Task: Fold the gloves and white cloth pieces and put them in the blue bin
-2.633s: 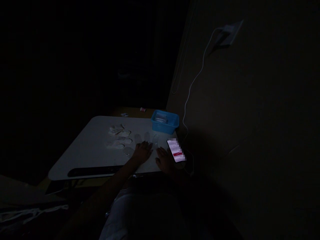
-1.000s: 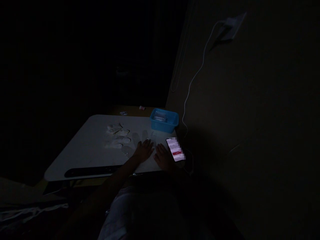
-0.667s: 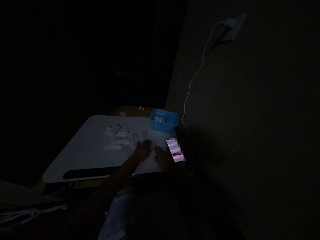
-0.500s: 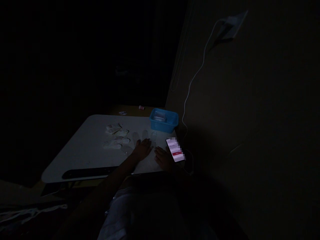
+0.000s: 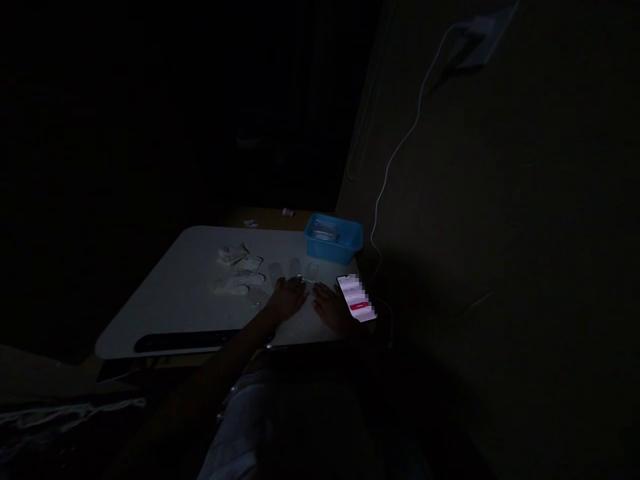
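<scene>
The room is very dark. My left hand [image 5: 287, 298] lies flat on a white table [image 5: 175, 287], fingers stretched out, holding nothing. My right hand [image 5: 330, 308] rests palm down just to its right, fingers extended, beside a lit phone [image 5: 356, 298] at the table's right edge. Several small pale packets [image 5: 237, 270] lie on the table to the left of my left hand. A few faint clear pieces lie just beyond my fingertips, too dim to name.
A blue plastic tub [image 5: 333, 237] stands at the table's far right corner. A white cable [image 5: 400, 143] runs down the right wall from a socket [image 5: 480, 37]. A dark strip [image 5: 190, 341] lines the table's near edge. Pale cords [image 5: 60, 413] lie at lower left.
Both hands stay flat in the same spot on the table. The view has shifted slightly, with the socket now higher and further right.
</scene>
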Available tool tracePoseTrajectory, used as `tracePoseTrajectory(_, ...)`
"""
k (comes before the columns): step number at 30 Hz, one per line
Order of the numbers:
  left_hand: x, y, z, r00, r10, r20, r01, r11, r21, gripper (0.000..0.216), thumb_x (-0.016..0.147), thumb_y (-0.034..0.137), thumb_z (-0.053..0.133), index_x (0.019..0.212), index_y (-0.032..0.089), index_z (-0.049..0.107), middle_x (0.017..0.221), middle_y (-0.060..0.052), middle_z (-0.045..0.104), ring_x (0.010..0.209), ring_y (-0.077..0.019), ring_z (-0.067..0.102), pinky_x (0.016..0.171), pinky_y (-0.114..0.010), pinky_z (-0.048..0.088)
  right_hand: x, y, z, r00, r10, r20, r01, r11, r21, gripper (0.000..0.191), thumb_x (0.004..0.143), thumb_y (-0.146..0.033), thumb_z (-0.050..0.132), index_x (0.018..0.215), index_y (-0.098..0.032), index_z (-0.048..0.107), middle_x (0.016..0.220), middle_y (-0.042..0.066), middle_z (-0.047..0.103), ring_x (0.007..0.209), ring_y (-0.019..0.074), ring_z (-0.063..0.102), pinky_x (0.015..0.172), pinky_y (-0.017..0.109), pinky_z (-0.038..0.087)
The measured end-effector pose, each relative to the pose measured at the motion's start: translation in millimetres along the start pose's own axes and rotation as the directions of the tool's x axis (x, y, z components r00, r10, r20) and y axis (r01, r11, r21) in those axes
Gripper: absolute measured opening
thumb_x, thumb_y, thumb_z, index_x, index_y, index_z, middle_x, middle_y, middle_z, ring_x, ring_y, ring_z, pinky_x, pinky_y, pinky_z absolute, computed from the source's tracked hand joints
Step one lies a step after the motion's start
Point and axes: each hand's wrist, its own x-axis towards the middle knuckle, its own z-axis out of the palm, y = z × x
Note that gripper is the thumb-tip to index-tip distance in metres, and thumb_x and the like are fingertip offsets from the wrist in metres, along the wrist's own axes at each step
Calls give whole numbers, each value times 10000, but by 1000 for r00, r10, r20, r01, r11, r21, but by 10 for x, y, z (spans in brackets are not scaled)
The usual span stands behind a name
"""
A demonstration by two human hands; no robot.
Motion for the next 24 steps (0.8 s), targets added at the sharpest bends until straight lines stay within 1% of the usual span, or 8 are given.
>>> tracePoseTrajectory(9,2,-11,44,999,-25,35,26,999,-21,411,877,312,296,1213,135,454,1320,-162,414,1219,-243,366,937,-472,275,-74,52,-34,997,-78,28,78,997,23,383,892,-284,333,1247,-179,432,1342,73,397,1274,180,285,1039,459,135)
tracePoseTrajectory(17,62,-33,44,999,-34,42,35,999,-28,375,880,321,299,1162,161,488,1284,-148,460,1203,-234,387,941,-459,265,-264,-16,-84,991,-135,22,133,990,46,346,886,-261,347,1183,-171,500,1279,84,477,1207,172,392,1036,436,172)
tracePoseTrajectory(24,76,3,-66,996,-31,84,32,999,-6,372,884,320,289,1144,149,494,1271,-151,470,1176,-241,413,925,-463,275,-522,-66,6,986,-164,-21,165,986,5,337,877,-275,374,1159,-159,518,1260,86,497,1197,175,402,1036,439,213)
